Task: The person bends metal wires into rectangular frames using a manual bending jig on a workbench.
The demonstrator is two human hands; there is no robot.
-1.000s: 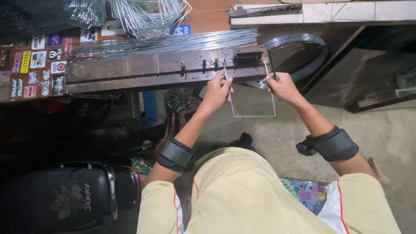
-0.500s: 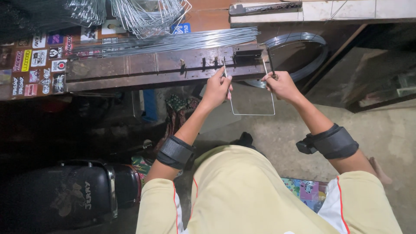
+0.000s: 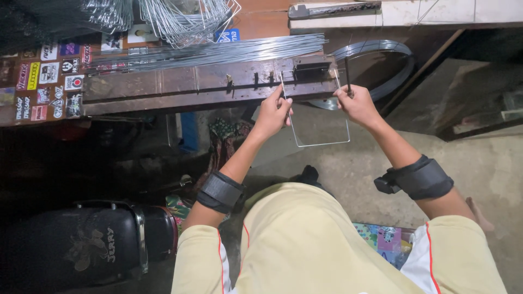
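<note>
A person seated at a low wooden bench [image 3: 163,87] works a length of thin steel wire bent into a three-sided frame [image 3: 321,142]. The frame hangs off the near edge of the bench, its closed side toward the person and its two open ends reaching up to the bench's metal fixtures. The left hand [image 3: 274,111] is clenched around the frame's left leg, just below the bench edge. The right hand [image 3: 357,104] grips a dark upright handle [image 3: 347,73] beside the frame's right leg, at the right end of the bench; whether it also pinches the wire cannot be told. Both forearms wear dark wrist bands [image 3: 219,191].

On the far side of the bench lies a bundle of straight wire rods [image 3: 218,51], running left to right, and beyond it a heap of finished bent wire frames [image 3: 185,19]. A coil of wire [image 3: 381,54] rests to the right of the bench, behind the right hand. Stickers [image 3: 49,81] cover the bench's left end. A black case [image 3: 81,245] sits on the floor at near left.
</note>
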